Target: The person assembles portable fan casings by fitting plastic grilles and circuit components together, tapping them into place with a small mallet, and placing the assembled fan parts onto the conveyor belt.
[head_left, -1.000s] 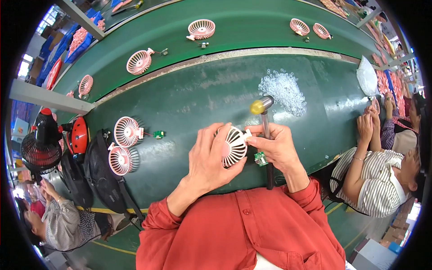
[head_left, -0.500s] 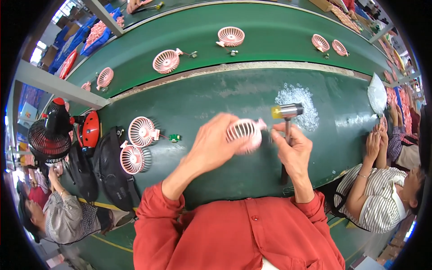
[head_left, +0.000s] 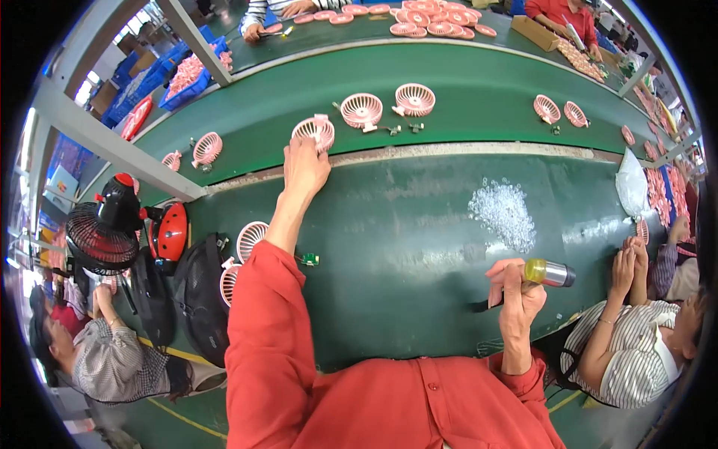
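Observation:
With arm stretched out, my left hand (head_left: 305,166) grips a pink slatted fan housing (head_left: 314,132) over the near side of the conveyor belt. My right hand (head_left: 517,305) is closed around a hammer (head_left: 550,273) above the near right of the table. Its short metal head has one yellow face and one black face. Left of the middle, a pink fan housing (head_left: 251,238) and another housing (head_left: 229,284) lie partly behind my left sleeve, beside a small green circuit board (head_left: 309,259). Small clear pieces (head_left: 502,215) lie in a pile ahead of my right hand.
The green belt (head_left: 479,90) carries several pink housings, some with small boards on wires. At the left stand a black-and-red fan (head_left: 101,236) and a black bag (head_left: 198,307). A white plastic bag (head_left: 632,183) lies right. People work on both sides and across.
My left hand has carried the fan housing from in front of me to the belt, far and left. My right hand has moved nearer and slightly right with the hammer, its head turned about.

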`<action>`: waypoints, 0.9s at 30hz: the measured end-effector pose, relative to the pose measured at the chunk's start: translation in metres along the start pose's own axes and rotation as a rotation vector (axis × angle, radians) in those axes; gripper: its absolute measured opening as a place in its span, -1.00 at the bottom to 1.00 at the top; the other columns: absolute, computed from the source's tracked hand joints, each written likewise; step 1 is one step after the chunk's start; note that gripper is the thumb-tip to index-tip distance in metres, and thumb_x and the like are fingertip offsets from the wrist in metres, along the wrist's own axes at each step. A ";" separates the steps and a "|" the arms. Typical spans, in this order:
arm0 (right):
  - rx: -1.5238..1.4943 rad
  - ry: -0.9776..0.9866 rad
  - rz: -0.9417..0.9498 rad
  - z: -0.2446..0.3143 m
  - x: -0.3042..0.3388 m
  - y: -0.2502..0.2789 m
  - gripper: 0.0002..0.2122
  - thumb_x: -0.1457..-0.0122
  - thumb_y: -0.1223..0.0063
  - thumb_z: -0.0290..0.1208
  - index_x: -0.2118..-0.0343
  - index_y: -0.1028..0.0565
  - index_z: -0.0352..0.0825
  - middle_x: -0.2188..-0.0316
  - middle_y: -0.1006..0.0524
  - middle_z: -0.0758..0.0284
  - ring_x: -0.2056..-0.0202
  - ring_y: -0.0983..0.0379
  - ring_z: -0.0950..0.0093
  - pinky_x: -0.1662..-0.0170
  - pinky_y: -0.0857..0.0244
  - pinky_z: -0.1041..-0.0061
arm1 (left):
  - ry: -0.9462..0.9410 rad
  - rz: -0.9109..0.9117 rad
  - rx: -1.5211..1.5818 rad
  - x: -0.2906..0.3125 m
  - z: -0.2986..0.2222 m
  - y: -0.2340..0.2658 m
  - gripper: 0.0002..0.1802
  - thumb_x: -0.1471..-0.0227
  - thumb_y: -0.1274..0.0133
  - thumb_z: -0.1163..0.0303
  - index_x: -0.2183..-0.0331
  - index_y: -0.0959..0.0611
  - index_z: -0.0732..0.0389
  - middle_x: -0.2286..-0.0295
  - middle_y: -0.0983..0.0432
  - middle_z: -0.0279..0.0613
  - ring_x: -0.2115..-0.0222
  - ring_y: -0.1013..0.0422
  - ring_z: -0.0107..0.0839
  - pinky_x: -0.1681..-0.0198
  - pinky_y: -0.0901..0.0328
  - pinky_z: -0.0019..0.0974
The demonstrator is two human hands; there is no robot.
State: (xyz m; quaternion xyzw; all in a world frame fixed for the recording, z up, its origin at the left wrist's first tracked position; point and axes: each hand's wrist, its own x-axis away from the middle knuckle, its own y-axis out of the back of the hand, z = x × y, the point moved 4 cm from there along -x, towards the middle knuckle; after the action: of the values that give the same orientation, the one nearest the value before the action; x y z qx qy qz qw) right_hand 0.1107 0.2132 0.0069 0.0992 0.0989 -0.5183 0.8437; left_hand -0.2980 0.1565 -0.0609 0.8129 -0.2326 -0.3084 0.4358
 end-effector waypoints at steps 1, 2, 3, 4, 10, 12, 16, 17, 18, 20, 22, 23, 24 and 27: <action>-0.002 0.011 -0.010 0.000 -0.001 0.003 -0.66 -0.38 0.12 -0.35 0.51 -0.43 -0.47 0.46 -0.50 0.19 0.75 -0.18 0.69 0.66 -0.13 0.66 | -0.009 0.021 -0.028 0.001 -0.008 0.006 -0.71 0.05 -0.08 0.49 0.24 -0.59 0.45 0.15 -0.42 0.19 0.13 -0.34 0.10 0.03 -0.29 0.02; 0.004 -0.015 0.006 -0.002 0.000 0.005 -0.67 -0.37 0.12 -0.35 0.48 -0.45 -0.48 0.47 -0.51 0.20 0.75 -0.18 0.69 0.67 -0.11 0.66 | -0.045 -0.033 -0.051 0.006 -0.009 0.015 -0.75 0.05 -0.05 0.52 0.28 -0.60 0.46 0.17 -0.42 0.18 0.15 -0.34 0.09 0.05 -0.29 0.02; 0.009 -0.041 0.023 -0.004 0.000 0.007 -0.68 -0.37 0.11 -0.35 0.46 -0.46 -0.49 0.49 -0.51 0.21 0.76 -0.17 0.69 0.68 -0.09 0.67 | -0.079 -0.086 -0.075 0.011 -0.011 0.023 -0.78 0.06 -0.03 0.55 0.31 -0.61 0.46 0.20 -0.43 0.18 0.16 -0.34 0.07 0.06 -0.29 0.01; -0.005 -0.032 0.037 -0.002 -0.002 0.008 -0.68 -0.37 0.11 -0.35 0.46 -0.46 -0.49 0.49 -0.51 0.21 0.76 -0.17 0.69 0.68 -0.09 0.67 | -0.147 -0.196 -0.143 0.019 -0.008 0.037 -0.82 0.12 -0.02 0.61 0.36 -0.58 0.42 0.27 -0.40 0.13 0.23 -0.33 0.05 0.14 -0.28 0.01; 0.002 -0.319 0.005 -0.005 -0.013 0.004 -0.78 -0.28 -0.05 -0.39 0.30 -0.58 -0.48 0.60 -0.55 0.35 0.74 -0.15 0.79 0.69 0.02 0.70 | -0.526 -0.148 0.054 0.086 -0.073 0.094 -0.75 0.28 -0.07 0.63 0.41 -0.47 0.34 0.33 -0.34 0.04 0.29 -0.29 0.02 0.21 -0.29 -0.03; 0.035 -0.331 0.079 -0.016 -0.020 -0.001 -0.78 -0.25 -0.06 -0.40 0.18 -0.57 -0.48 0.54 -0.59 0.37 0.73 -0.14 0.81 0.69 0.02 0.71 | -0.658 -0.010 0.160 0.109 -0.098 0.098 -0.75 0.30 -0.07 0.65 0.43 -0.44 0.32 0.31 -0.37 0.01 0.26 -0.33 0.00 0.21 -0.31 -0.10; -0.011 -0.550 0.287 -0.019 -0.029 -0.028 -0.70 -0.24 -0.10 -0.36 0.06 -0.54 -0.47 0.57 -0.55 0.44 0.76 -0.12 0.81 0.72 0.05 0.70 | -0.879 0.245 0.254 0.149 -0.133 0.107 -0.74 0.34 -0.08 0.67 0.43 -0.46 0.33 0.25 -0.40 -0.05 0.22 -0.36 -0.08 0.20 -0.36 -0.15; -0.087 -0.617 0.414 -0.018 -0.029 -0.031 -0.68 -0.24 -0.11 -0.34 0.06 -0.53 -0.48 0.58 -0.52 0.45 0.77 -0.13 0.80 0.74 0.06 0.70 | -0.915 0.294 0.275 0.156 -0.138 0.106 -0.73 0.35 -0.08 0.67 0.44 -0.46 0.33 0.25 -0.39 -0.05 0.21 -0.37 -0.08 0.19 -0.36 -0.15; -0.170 -0.683 0.540 -0.017 -0.027 -0.034 -0.67 -0.23 -0.12 -0.32 0.06 -0.53 -0.48 0.60 -0.50 0.46 0.78 -0.13 0.79 0.75 0.07 0.70 | -0.950 0.342 0.296 0.162 -0.143 0.106 -0.73 0.36 -0.08 0.66 0.44 -0.46 0.32 0.25 -0.39 -0.06 0.20 -0.37 -0.07 0.19 -0.36 -0.16; -0.211 -0.732 0.586 -0.023 -0.023 -0.038 -0.66 -0.23 -0.14 -0.28 0.09 -0.54 -0.49 0.61 -0.47 0.45 0.79 -0.13 0.79 0.77 0.08 0.71 | -1.018 0.430 0.245 0.166 -0.148 0.104 -0.64 0.28 -0.09 0.57 0.29 -0.53 0.36 0.15 -0.38 -0.07 0.13 -0.34 -0.11 0.12 -0.39 -0.19; -0.261 -0.763 0.565 -0.029 -0.018 -0.034 -0.66 -0.23 -0.14 -0.28 0.10 -0.53 -0.49 0.62 -0.46 0.45 0.80 -0.09 0.81 0.78 0.08 0.70 | -1.051 0.330 0.162 0.167 -0.152 0.101 -0.41 0.26 -0.10 0.53 0.05 -0.51 0.34 0.02 -0.36 -0.04 0.06 -0.33 -0.11 0.06 -0.39 -0.20; -0.300 -0.753 0.519 -0.030 -0.016 -0.032 -0.66 -0.24 -0.12 -0.28 0.10 -0.53 -0.49 0.61 -0.46 0.44 0.80 -0.08 0.81 0.79 0.08 0.71 | -1.027 0.351 0.188 0.165 -0.151 0.102 -0.26 0.21 -0.09 0.58 -0.12 -0.41 0.28 -0.10 -0.29 0.01 0.04 -0.32 -0.07 0.01 -0.36 -0.17; -0.339 -0.740 0.474 -0.032 -0.015 -0.030 -0.67 -0.25 -0.11 -0.28 0.11 -0.52 -0.50 0.61 -0.46 0.44 0.80 -0.06 0.81 0.79 0.07 0.71 | -0.906 0.269 0.296 0.164 -0.146 0.098 -0.25 0.19 -0.09 0.63 -0.14 -0.37 0.29 -0.12 -0.27 0.04 0.08 -0.36 -0.09 0.05 -0.38 -0.19; -0.504 -0.731 0.381 -0.032 -0.011 -0.027 -0.67 -0.29 -0.06 -0.26 0.11 -0.49 -0.49 0.62 -0.46 0.39 0.84 -0.03 0.79 0.82 0.08 0.70 | -0.253 0.476 0.921 0.182 -0.133 0.078 -0.14 0.01 -0.11 0.66 -0.26 -0.09 0.28 -0.11 -0.30 0.10 0.26 -0.47 -0.29 0.23 -0.43 -0.32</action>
State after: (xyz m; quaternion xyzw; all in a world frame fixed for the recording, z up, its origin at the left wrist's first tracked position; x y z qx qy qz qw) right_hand 0.0798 0.2191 -0.0227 -0.2807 -0.1016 -0.3154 0.9008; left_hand -0.0852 0.0737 0.0085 0.8013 -0.5726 -0.1626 0.0602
